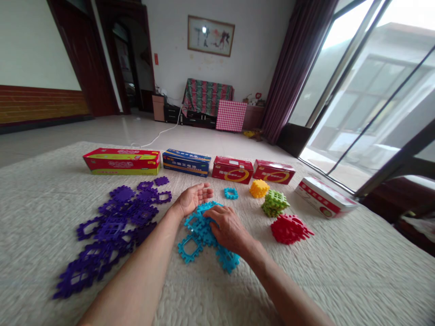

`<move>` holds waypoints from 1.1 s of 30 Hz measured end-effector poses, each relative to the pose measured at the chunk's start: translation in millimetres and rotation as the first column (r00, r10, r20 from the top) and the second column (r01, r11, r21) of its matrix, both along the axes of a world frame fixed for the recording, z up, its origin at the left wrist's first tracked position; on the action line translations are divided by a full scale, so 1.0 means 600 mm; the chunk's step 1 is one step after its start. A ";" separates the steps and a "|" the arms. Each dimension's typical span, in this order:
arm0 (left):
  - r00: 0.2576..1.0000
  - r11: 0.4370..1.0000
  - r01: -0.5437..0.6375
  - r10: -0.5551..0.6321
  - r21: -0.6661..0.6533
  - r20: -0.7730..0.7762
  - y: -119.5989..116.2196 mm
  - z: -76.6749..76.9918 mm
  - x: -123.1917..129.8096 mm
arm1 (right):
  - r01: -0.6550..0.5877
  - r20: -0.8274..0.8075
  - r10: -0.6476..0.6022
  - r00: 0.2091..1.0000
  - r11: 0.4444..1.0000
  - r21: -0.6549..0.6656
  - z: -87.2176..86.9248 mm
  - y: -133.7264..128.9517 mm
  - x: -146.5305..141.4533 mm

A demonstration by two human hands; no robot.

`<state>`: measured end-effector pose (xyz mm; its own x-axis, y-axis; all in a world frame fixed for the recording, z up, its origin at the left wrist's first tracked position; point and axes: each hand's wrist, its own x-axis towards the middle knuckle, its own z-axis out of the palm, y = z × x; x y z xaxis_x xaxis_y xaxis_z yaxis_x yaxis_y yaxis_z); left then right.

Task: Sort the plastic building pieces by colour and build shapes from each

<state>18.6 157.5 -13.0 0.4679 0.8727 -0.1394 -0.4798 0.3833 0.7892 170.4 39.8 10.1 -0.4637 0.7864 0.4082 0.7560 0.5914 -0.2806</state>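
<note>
Blue interlocking plastic tiles (204, 228) with toothed edges lie in a loose pile at the middle of the pale quilted cover. My right hand (228, 226) rests on the pile from the right, its fingers bent around a blue tile near the top. Just behind the heap, my left hand (195, 198) is held palm inward with fingers stretched out and nothing in it. A blue square frame tile (231, 194) lies apart, beyond the right hand. Part of the pile is hidden under the right hand.
Purple tiles (112, 226) spread widely at left. To the right stand stacks of yellow tiles (259, 188), green tiles (274, 203) and red tiles (290, 229). Behind are a red-yellow box (122, 161), a blue box (186, 163), two red boxes (232, 170) and a white-red box (324, 197).
</note>
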 end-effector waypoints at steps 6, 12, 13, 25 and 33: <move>0.999 0.999 -0.030 0.031 0.037 -0.037 -0.004 0.002 0.003 | -0.018 -0.014 0.019 1.000 1.000 0.014 -0.007 -0.002 -0.004; 0.994 0.989 -0.009 0.025 0.149 -0.105 -0.012 0.002 0.008 | 0.026 -0.162 -0.019 0.987 0.999 0.042 0.009 0.004 0.015; 0.993 0.988 -0.002 0.020 0.153 -0.115 -0.012 0.002 0.008 | 0.062 -0.188 -0.053 0.981 0.997 0.042 0.014 0.007 0.024; 0.988 0.986 0.013 0.012 0.168 -0.151 -0.002 -0.007 0.007 | 0.468 0.282 -0.400 0.872 0.850 -0.241 0.033 0.012 0.098; 0.987 0.984 0.016 0.012 0.176 -0.159 0.000 -0.010 0.006 | 0.502 0.308 -0.423 0.853 0.827 -0.254 0.039 0.000 0.093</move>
